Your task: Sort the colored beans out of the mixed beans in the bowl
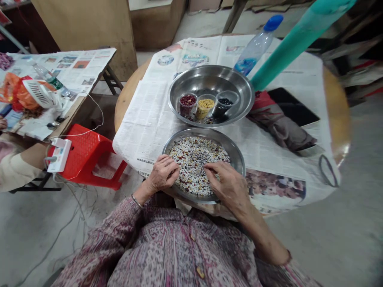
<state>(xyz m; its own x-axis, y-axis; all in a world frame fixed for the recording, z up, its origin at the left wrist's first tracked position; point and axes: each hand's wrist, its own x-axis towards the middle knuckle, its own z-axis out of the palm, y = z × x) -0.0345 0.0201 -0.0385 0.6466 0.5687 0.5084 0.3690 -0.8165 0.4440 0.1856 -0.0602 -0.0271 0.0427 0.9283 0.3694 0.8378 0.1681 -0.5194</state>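
A metal basin [241,161] in front of me holds white grains [191,179] mixed with red, yellow and black beans. At the basin's left edge is my left hand [164,172], its fingers curled closed; whatever is inside them is hidden. My right hand [226,183] reaches over the right side, thumb and fingertips pinched together at the grains, and anything between them is too small to name. Behind stands a larger metal basin [209,73] with three clear cups: one of red beans [188,100], one of yellow beans [206,104] and one of black beans [225,102].
Newspaper [143,119] covers the round table. Beyond the basins are a blue-capped bottle [254,50], a green tube [293,44], a folded umbrella [275,123] and a black tablet [293,107]. To the left stand a red stool [89,151] and another person's arm [24,163].
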